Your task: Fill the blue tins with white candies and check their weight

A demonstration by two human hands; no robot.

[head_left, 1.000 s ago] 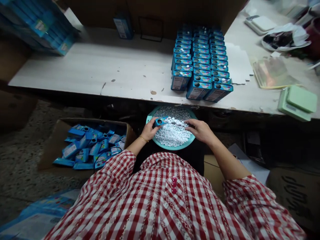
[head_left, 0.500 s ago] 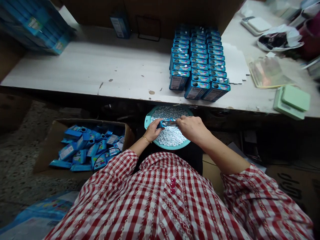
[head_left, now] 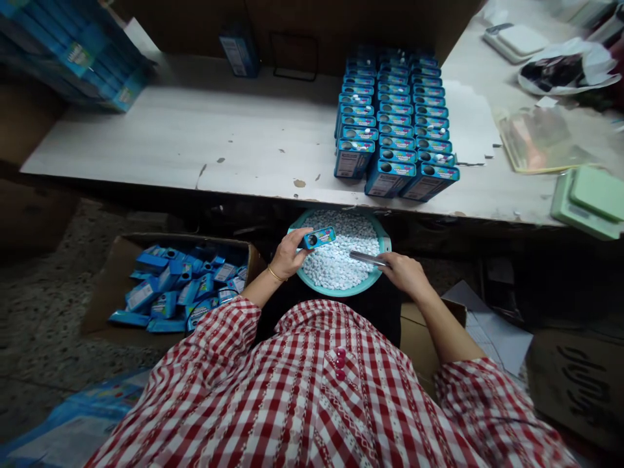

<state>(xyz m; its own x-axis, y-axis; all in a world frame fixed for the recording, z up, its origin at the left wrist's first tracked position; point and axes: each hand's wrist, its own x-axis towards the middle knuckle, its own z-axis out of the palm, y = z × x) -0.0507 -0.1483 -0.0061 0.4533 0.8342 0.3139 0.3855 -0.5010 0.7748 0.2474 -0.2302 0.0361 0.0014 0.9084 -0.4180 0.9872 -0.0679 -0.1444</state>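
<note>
A small blue box with a dark round opening in its top is gripped by my left hand, over the left side of a turquoise basin. White candy pieces fill the basin, which sits at my lap below the table edge. My right hand holds a metal scoop by its end, at the basin's right rim. The scoop's tip points left over the candies, apart from the box. Whether anything lies in the scoop is too small to tell.
Rows of blue boxes stand on the white table. A cardboard box of more blue boxes sits to my left. Stacked blue packs are at the far left. A green scale stands at the right.
My right hand has drawn the scoop away from the box, moving right and down to the basin's right side. My left hand has shifted slightly left, and the box's top now shows uncovered.
</note>
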